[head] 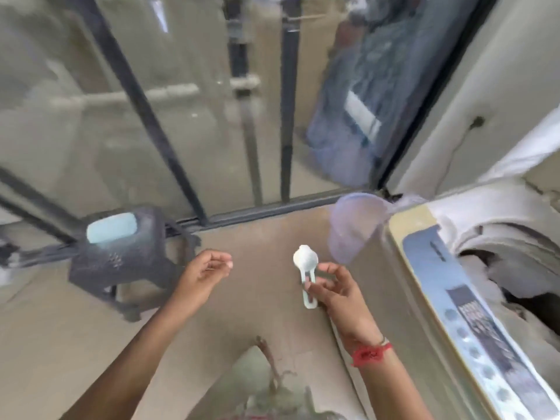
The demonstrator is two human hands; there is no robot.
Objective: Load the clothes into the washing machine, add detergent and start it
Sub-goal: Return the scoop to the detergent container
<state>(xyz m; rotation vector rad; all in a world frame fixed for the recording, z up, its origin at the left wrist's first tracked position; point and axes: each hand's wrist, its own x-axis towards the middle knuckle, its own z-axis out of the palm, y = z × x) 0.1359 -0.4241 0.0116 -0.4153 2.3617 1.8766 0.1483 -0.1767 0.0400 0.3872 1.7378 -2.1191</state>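
The wearer, as my feed shows them.
I see the left hand (206,271) and right hand (336,294) running back into uncovered forearms. A red thread band (371,354) wraps the right wrist, with a thin pale bangle (383,341) touching it. Low in view hangs pale green cloth (257,377) with a brown twig print.

The dull-brown floor (242,316) spreads across the middle and lower part of the view. A dark plastic stool (130,268) stands on it at 9 o'clock, near the sliding-door track (272,210) that edges the floor at 12 o'clock. The washing machine (448,286) stands at 4 o'clock, its base out of sight.
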